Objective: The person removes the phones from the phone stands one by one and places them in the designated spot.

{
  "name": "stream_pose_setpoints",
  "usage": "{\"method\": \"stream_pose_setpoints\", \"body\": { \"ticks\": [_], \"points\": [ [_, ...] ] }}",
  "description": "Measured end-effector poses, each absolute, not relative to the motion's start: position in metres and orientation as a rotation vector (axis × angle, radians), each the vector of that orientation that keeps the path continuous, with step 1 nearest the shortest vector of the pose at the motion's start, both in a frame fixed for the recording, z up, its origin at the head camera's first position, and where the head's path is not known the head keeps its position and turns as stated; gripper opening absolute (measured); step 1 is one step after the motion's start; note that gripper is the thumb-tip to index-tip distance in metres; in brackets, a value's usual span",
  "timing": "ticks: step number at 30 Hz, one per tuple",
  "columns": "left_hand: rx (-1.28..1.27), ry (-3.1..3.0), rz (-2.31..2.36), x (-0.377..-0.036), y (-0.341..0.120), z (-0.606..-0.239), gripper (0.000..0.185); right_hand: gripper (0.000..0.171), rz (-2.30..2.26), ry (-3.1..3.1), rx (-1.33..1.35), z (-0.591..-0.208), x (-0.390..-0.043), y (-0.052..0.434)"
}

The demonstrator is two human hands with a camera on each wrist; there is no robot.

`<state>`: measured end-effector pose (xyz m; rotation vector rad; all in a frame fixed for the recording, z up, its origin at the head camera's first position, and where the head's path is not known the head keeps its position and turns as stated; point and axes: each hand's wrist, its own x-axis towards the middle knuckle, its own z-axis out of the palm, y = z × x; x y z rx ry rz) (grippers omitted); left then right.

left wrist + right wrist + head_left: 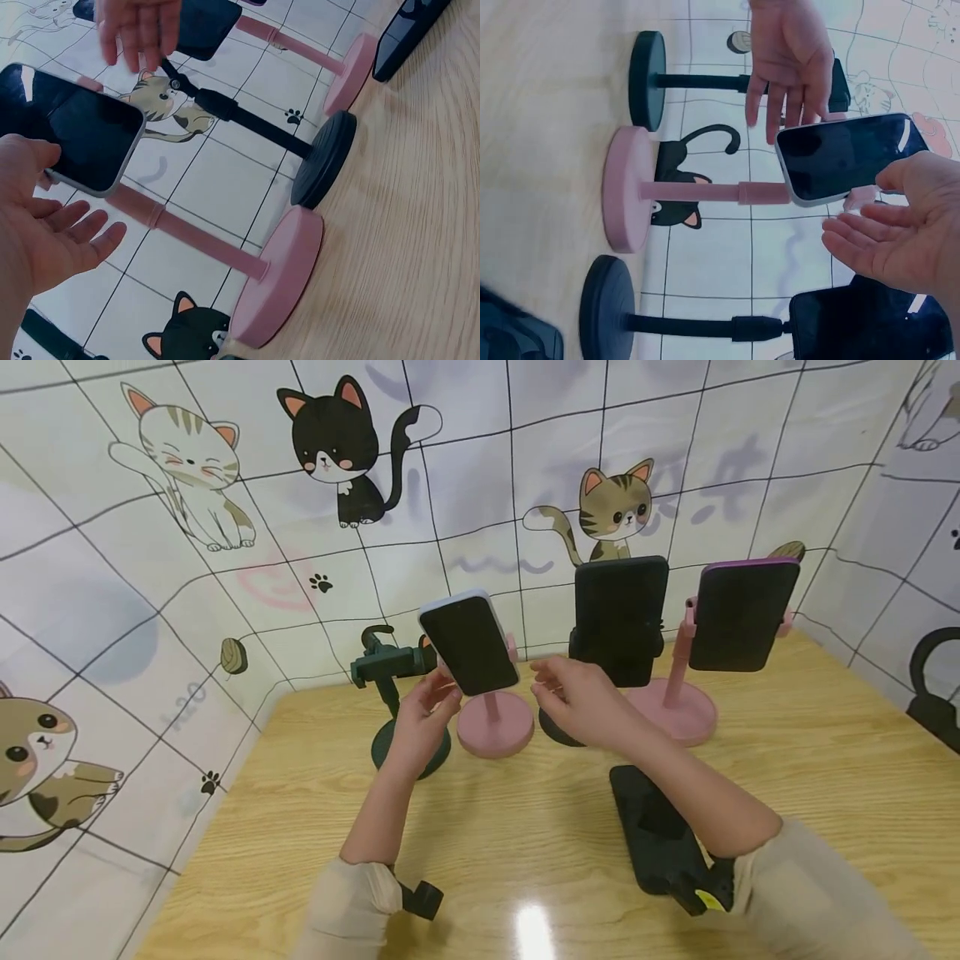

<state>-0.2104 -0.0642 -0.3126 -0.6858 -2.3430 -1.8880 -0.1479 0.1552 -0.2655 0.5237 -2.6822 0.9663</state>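
Observation:
A white-edged phone [468, 642] with a dark screen sits tilted in the clamp of a pink stand [495, 735]. My left hand [423, 710] is just below its left lower corner, fingers relaxed and holding nothing. My right hand [577, 693] hovers to the right of the phone, fingers straight and spread, apart from it. In the left wrist view the left hand's palm [45, 225] lies open under the phone [71, 135]. In the right wrist view the right hand [892, 232] is open beside the phone [847, 157]. Whether the left fingers touch it I cannot tell.
A dark green stand [390, 693] with a bare clamp stands at the left. To the right are a black stand with a black phone [621, 610] and a pink stand with a purple-cased phone [742, 614]. Another black phone [652, 835] lies flat under my right forearm. Cat-print walls enclose the wooden table [825, 777].

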Motion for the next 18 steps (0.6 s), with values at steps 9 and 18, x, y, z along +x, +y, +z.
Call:
{"method": "stream_pose_setpoints", "body": {
  "ticks": [9, 18],
  "points": [
    [-0.704, -2.114, -1.949, -0.215, -0.046, -0.315, 0.019, 0.050, 1.124, -2.656, 0.510, -0.258, -0.178, 0.135],
    [-0.741, -2.029, -1.949, -0.215, -0.042, -0.318, 0.012, 0.034, 1.155, -2.571, 0.586, -0.266, -0.183, 0.135]
  ]
}}
